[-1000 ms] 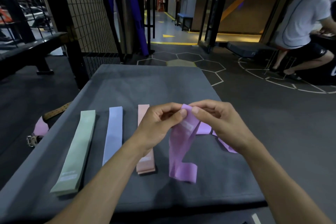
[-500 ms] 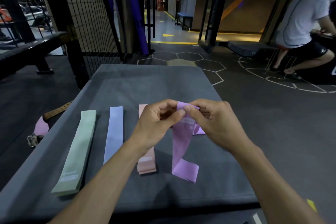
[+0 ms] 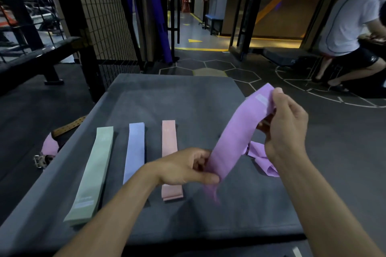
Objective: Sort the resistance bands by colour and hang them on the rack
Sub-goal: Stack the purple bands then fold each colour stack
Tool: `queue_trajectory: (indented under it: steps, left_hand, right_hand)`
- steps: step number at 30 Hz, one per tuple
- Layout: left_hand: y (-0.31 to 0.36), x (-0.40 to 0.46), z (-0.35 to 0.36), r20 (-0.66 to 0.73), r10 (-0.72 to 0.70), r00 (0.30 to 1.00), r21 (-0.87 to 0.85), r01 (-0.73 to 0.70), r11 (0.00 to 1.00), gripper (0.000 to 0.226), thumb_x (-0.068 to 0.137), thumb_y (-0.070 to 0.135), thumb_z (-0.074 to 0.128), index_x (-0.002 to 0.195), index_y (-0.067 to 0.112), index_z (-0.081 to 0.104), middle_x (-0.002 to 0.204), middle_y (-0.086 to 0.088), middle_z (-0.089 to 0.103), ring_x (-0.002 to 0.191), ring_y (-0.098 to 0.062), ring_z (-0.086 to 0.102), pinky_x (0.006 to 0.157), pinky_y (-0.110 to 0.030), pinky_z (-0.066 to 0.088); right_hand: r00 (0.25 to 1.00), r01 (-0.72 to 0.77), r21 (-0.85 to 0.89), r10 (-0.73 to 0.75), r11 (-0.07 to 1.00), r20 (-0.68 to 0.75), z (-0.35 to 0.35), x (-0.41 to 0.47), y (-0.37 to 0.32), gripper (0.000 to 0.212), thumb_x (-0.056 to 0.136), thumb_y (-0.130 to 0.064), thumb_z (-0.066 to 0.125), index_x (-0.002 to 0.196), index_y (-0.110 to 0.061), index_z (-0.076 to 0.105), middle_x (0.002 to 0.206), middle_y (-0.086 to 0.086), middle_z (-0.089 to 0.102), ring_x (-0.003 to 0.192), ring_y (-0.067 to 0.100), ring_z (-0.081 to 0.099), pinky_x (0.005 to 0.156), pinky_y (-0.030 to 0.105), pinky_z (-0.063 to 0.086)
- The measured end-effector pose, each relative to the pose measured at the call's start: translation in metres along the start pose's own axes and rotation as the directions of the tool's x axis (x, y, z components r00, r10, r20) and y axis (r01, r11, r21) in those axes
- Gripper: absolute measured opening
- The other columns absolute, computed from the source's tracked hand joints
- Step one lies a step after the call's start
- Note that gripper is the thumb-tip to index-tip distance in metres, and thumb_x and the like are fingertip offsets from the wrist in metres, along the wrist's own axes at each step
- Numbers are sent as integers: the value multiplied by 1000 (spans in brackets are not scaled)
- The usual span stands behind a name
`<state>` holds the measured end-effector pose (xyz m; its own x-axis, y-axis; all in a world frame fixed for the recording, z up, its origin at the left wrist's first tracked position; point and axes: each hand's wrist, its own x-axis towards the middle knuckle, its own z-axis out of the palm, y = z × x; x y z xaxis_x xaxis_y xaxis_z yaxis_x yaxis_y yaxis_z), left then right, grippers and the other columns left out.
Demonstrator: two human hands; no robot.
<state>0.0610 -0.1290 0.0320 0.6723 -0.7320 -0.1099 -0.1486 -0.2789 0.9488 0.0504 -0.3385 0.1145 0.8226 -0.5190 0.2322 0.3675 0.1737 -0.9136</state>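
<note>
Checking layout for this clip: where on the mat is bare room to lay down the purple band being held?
Bare grey mat spans the whole far half beyond the green band, blue band and pink band. Another free strip runs along the near edge. It is crowded right of pink, where the left hand and right hand stretch the purple band over a crumpled purple band.

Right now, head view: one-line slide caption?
Both hands, left hand and right hand, stretch a purple band above a grey mat beside green, blue, pink bands.

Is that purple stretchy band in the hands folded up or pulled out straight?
Pulled out. The purple fabric resistance band spans flat between the left hand, gripping its near end, and the right hand, gripping its far end.
</note>
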Motion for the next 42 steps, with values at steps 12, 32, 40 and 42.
queue_trajectory:
  steps: [12,32,40,42]
  left_hand:
    - [-8,-13,-28,-147,-238,960,-97,226,969,17,93,9,71,107,0,70,104,-18,75,88,-25,68,89,-39,57]
    - [47,-1,-28,-431,309,848,376,-142,915,9,84,13,80,90,19,79,84,4,77,74,-4,67,73,-15,52]
    - [81,18,-76,-462,359,811,431,-148,890,9,84,12,80,88,19,78,86,-5,78,77,-11,68,76,-27,55]
    - [84,32,-98,-493,340,801,470,-84,879,9,84,9,80,88,16,77,85,-6,77,75,-9,67,76,-28,55]
  right_hand:
    - [963,-207,-169,170,964,-211,-67,38,20,31,99,-34,58,76,-15,67,82,9,63,77,24,64,78,41,60]
    - [557,232,-592,393,772,731,-42,2,49,47,86,-15,78,129,-23,62,125,-17,65,120,-3,57,96,15,47]
    - [461,124,-597,487,792,742,-32,-11,63,17,86,-8,75,82,0,61,72,1,58,69,13,52,66,31,42]
    - [442,33,-631,555,775,705,-32,-13,68,14,86,-8,75,92,1,66,82,6,67,77,15,60,73,37,50]
